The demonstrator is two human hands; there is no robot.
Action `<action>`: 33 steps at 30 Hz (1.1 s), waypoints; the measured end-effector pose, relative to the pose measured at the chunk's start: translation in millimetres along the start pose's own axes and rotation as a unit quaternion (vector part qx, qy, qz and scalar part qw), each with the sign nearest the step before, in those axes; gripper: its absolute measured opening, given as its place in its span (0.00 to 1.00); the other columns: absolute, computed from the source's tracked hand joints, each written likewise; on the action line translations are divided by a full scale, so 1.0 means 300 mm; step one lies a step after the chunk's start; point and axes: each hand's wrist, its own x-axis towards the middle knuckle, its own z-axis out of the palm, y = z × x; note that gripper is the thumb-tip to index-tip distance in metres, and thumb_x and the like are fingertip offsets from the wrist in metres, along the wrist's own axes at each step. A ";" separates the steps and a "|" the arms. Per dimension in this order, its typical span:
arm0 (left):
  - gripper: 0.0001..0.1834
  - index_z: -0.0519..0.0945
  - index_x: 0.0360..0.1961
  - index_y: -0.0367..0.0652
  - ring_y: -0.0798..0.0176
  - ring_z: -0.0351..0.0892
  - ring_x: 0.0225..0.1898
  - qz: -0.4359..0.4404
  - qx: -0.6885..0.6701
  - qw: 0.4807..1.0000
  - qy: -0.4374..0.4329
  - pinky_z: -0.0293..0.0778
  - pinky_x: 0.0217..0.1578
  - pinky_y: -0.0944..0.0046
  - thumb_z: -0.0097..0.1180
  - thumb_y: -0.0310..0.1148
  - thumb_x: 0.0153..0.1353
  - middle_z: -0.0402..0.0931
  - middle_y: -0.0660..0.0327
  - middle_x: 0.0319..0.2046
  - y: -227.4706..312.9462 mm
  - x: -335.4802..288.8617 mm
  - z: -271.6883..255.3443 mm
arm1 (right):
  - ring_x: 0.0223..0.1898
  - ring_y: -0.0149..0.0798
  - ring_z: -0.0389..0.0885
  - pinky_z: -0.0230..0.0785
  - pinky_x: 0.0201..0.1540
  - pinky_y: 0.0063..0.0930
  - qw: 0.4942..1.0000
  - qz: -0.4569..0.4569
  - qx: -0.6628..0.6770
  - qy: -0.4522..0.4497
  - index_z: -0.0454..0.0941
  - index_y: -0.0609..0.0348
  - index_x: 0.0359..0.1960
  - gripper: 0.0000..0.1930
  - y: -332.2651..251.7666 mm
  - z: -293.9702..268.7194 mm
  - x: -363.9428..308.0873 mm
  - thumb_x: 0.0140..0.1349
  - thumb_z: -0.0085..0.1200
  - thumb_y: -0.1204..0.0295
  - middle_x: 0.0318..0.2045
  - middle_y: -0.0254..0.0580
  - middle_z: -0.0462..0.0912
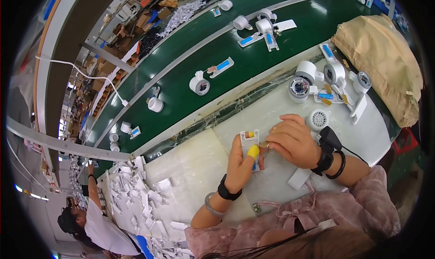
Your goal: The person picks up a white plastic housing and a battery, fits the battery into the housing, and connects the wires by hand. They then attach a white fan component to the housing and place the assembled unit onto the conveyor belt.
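Above the pale work surface, my left hand grips a small white plastic housing. A bit of blue shows inside the housing, beside my thumb. Yellow finger covers sit on that thumb and on a fingertip. My right hand is closed in a pinch at the housing's right side. Whatever lies between its fingertips is small and mostly hidden; it looks brownish. Just beyond the right hand rests a round white part with a slotted grille. A flat white cover lies below the right wrist.
Several white fan heads with blue-celled handles cluster at the right, beside a brown paper bag. More units ride the green conveyor beyond. Loose white housings pile up at the left, near a co-worker. A metal post stands far left.
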 end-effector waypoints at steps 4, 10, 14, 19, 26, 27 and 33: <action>0.19 0.60 0.54 0.38 0.70 0.72 0.29 0.017 -0.028 0.999 -0.018 0.72 0.30 0.69 0.40 0.19 0.61 0.72 0.59 0.34 -0.020 -0.009 0.010 | 0.36 0.38 0.80 0.66 0.55 0.45 0.999 0.009 0.037 -0.004 0.78 0.56 0.37 0.11 -0.005 0.016 -0.011 0.50 0.63 0.77 0.31 0.36 0.80; 0.20 0.60 0.56 0.38 0.71 0.73 0.34 0.030 0.066 0.997 -0.021 0.70 0.38 0.70 0.41 0.20 0.62 0.72 0.59 0.38 -0.025 -0.027 0.021 | 0.37 0.37 0.82 0.64 0.56 0.46 0.998 -0.009 0.061 0.008 0.79 0.55 0.35 0.10 0.001 0.014 -0.024 0.50 0.63 0.78 0.32 0.35 0.81; 0.20 0.59 0.56 0.38 0.71 0.72 0.34 0.036 0.069 0.997 -0.024 0.69 0.37 0.70 0.41 0.20 0.63 0.73 0.60 0.37 -0.030 -0.032 0.028 | 0.36 0.36 0.82 0.64 0.56 0.47 0.998 -0.017 0.054 0.012 0.80 0.53 0.33 0.09 0.000 0.010 -0.021 0.48 0.64 0.76 0.31 0.34 0.80; 0.24 0.59 0.57 0.37 0.72 0.71 0.33 0.034 0.077 0.996 -0.025 0.71 0.34 0.71 0.42 0.17 0.58 0.71 0.61 0.36 -0.036 -0.035 0.032 | 0.35 0.36 0.81 0.63 0.56 0.47 0.999 -0.017 0.049 0.012 0.81 0.52 0.32 0.10 0.000 0.010 -0.020 0.46 0.65 0.76 0.30 0.33 0.79; 0.21 0.59 0.57 0.38 0.71 0.72 0.34 0.044 0.097 0.994 -0.030 0.68 0.36 0.71 0.42 0.19 0.63 0.72 0.61 0.33 -0.030 -0.035 0.030 | 0.34 0.35 0.81 0.63 0.56 0.48 0.998 -0.028 0.047 0.006 0.81 0.52 0.32 0.11 0.004 0.011 -0.019 0.45 0.65 0.76 0.30 0.32 0.78; 0.21 0.58 0.57 0.38 0.71 0.72 0.34 0.039 0.097 0.994 -0.031 0.68 0.36 0.71 0.42 0.19 0.63 0.72 0.61 0.33 -0.029 -0.037 0.029 | 0.34 0.35 0.81 0.63 0.56 0.48 0.998 -0.029 0.047 0.006 0.81 0.52 0.32 0.11 0.004 0.010 -0.018 0.45 0.65 0.76 0.30 0.32 0.78; 0.23 0.58 0.58 0.37 0.71 0.71 0.33 0.032 0.101 0.994 -0.038 0.69 0.35 0.71 0.42 0.19 0.61 0.72 0.61 0.33 -0.032 -0.036 0.020 | 0.34 0.35 0.81 0.62 0.57 0.48 0.999 -0.030 0.039 0.004 0.80 0.53 0.32 0.11 0.003 0.011 -0.016 0.45 0.65 0.76 0.30 0.33 0.78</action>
